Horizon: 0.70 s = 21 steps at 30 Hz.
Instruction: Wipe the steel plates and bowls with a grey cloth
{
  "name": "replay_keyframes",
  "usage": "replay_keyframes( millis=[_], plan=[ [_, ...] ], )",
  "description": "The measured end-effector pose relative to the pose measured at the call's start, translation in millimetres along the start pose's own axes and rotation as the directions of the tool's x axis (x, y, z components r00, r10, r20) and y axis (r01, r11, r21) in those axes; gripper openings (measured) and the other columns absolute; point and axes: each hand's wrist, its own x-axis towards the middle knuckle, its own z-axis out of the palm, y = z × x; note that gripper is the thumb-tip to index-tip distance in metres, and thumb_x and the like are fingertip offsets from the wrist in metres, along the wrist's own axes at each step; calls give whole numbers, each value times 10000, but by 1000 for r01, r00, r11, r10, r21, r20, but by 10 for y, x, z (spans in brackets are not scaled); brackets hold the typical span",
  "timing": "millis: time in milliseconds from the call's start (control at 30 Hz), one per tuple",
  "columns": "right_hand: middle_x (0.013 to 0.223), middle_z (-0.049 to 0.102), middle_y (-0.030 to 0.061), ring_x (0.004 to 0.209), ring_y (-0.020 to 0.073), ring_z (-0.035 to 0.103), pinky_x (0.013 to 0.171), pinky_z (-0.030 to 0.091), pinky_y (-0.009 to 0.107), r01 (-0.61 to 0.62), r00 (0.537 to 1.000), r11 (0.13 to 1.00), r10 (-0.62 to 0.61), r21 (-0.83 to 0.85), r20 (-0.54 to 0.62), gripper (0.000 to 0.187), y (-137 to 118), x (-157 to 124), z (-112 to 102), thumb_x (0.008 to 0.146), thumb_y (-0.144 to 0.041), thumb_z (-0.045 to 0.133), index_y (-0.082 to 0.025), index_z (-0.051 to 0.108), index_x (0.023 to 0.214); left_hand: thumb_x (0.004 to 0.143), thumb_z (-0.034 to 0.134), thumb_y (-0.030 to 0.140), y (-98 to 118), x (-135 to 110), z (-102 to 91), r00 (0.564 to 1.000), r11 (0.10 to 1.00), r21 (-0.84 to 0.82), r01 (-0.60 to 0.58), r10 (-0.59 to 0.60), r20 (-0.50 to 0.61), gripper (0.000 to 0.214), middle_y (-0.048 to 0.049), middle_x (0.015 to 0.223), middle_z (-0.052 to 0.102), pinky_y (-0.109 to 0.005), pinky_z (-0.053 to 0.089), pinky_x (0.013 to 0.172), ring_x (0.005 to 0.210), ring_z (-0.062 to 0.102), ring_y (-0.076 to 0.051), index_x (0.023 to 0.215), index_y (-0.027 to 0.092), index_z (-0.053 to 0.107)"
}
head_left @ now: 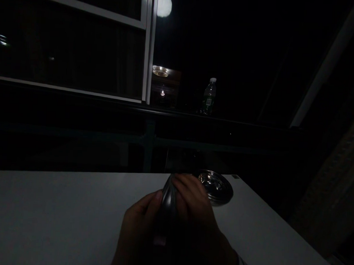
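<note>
Near the front of the white table, both hands are closed around a dark, shiny object [168,202] that narrows to a point at the top. Its kind is hard to tell in the dim light, and its lower part is lost in shadow. My left hand [139,218] grips its left side, thumb near the upper edge. Against the right side, the fingers of my right hand [195,205] curl over toward the tip. Just beyond my right hand sits a round, shiny metal bowl [217,187], partly hidden by that hand.
The white table [59,205] ends at a straight far edge, with a small dark patch [235,177] at its far right corner. Behind it, a clear plastic bottle [209,97] with a white cap stands on a ledge by the window frame [148,49]. The room is dark.
</note>
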Motion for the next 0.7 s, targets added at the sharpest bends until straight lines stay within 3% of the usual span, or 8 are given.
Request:
replay_keyframes(
  millis=[167, 300, 467, 700],
  plan=[
    [1046, 641, 38, 1037, 188, 498, 919, 372, 372, 171, 983, 980, -177, -103, -45, 236, -218, -86, 168, 894, -218, 420, -146, 592, 1038, 575, 719, 334, 66, 55, -5, 990, 977, -198, 75, -97, -104, 210, 15, 548, 617, -217, 442, 540, 541, 557, -128, 642, 143, 662],
    [1047, 642, 57, 1041, 189, 504, 928, 390, 365, 208, 976, 971, -214, -115, -41, 242, -262, -73, 194, 872, -193, 443, -118, 586, 1051, 589, 718, 296, 69, 89, -5, 994, 949, -307, 72, -93, -56, 176, 15, 526, 601, -228, 450, 544, 524, 557, -125, 567, 150, 620],
    [1021, 646, 70, 1010, 206, 520, 867, 442, 369, 155, 983, 982, -165, -110, -84, 213, -205, -55, 200, 857, -182, 461, -117, 599, 1005, 643, 680, 303, 43, 84, -20, 998, 949, -308, 61, -63, 5, 159, -61, 691, 678, -298, 479, 620, 672, 619, -202, 687, 150, 670],
    [1109, 609, 15, 1137, 163, 446, 1047, 315, 368, 227, 974, 970, -224, -83, 40, 280, -342, -232, 292, 891, -203, 433, -138, 541, 1142, 673, 656, 323, 121, 91, -26, 995, 936, -346, 70, -89, -39, 181, -16, 607, 631, -251, 460, 536, 552, 582, -140, 691, 144, 636]
  ],
)
